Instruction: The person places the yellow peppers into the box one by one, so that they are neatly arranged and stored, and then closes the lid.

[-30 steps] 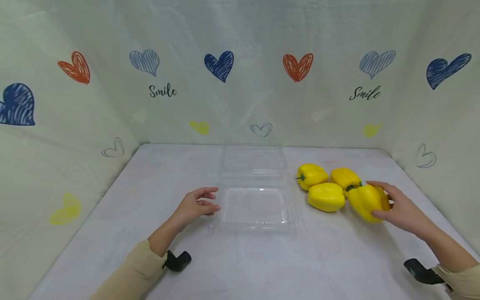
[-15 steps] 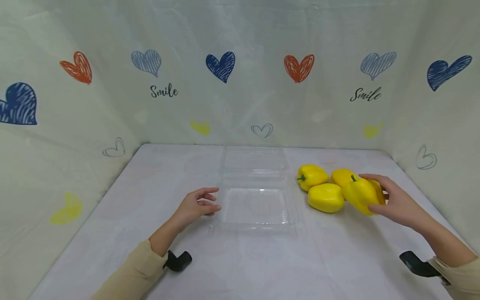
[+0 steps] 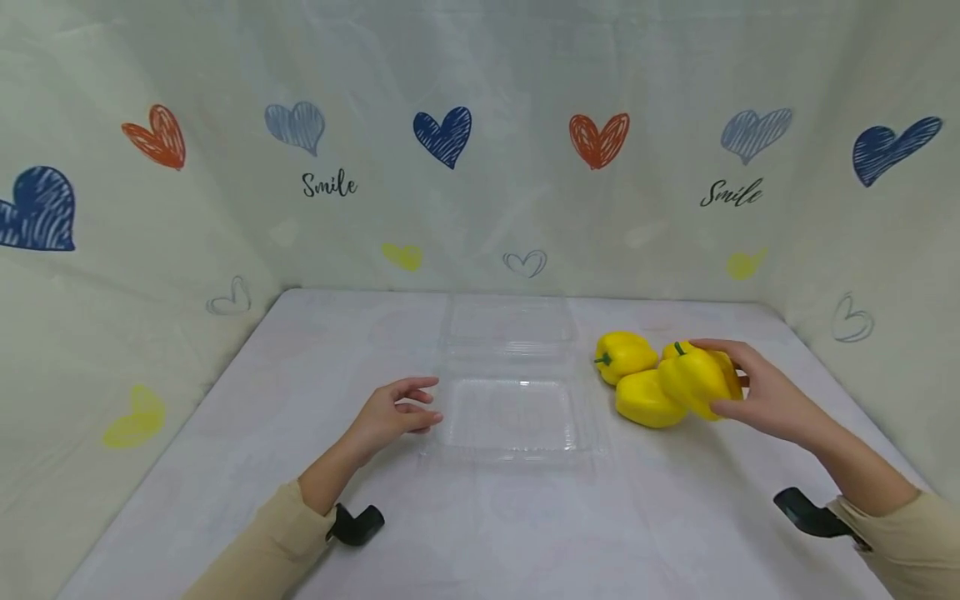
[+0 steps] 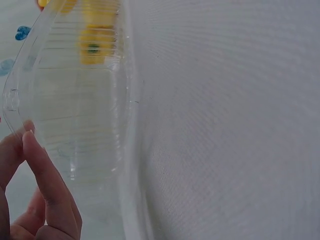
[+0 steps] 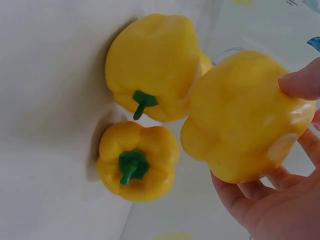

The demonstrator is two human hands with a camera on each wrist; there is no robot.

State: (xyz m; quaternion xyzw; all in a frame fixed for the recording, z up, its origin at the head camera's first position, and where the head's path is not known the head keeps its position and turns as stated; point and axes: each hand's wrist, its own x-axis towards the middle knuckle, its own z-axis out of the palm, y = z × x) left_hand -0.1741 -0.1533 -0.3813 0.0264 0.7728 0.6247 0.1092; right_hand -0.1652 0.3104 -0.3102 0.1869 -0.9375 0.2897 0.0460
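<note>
From the head view, my right hand [image 3: 765,396] has its thumb and fingers curled round one yellow pepper [image 3: 693,382], gripping its right side and holding it up off the worktop [image 3: 480,533], green stem uppermost. It sits in front of part of the other peppers [image 3: 626,357], which lie right of the clear box [image 3: 510,417]. The box stands open at the middle, its lid [image 3: 510,321] laid back on the far side. My left hand [image 3: 390,417] is at the box's left edge, fingers loosely bent, with a gap between forefinger and thumb. Both sleeves [image 3: 262,542] are beige. Behind hangs a pale cloth [image 3: 517,50] printed with hearts [image 3: 442,137] and the word "Smile".

From the left wrist, my fingertips meet the box's clear rim; I can't tell how firmly they touch it. Yellow peppers show through the plastic beyond.

From the right wrist, the pepper fills much of the near side, my thumb on one side and my fingers spread beneath it. Two of the others show their green stems, and a sliver of another yellow one peeks out behind.
</note>
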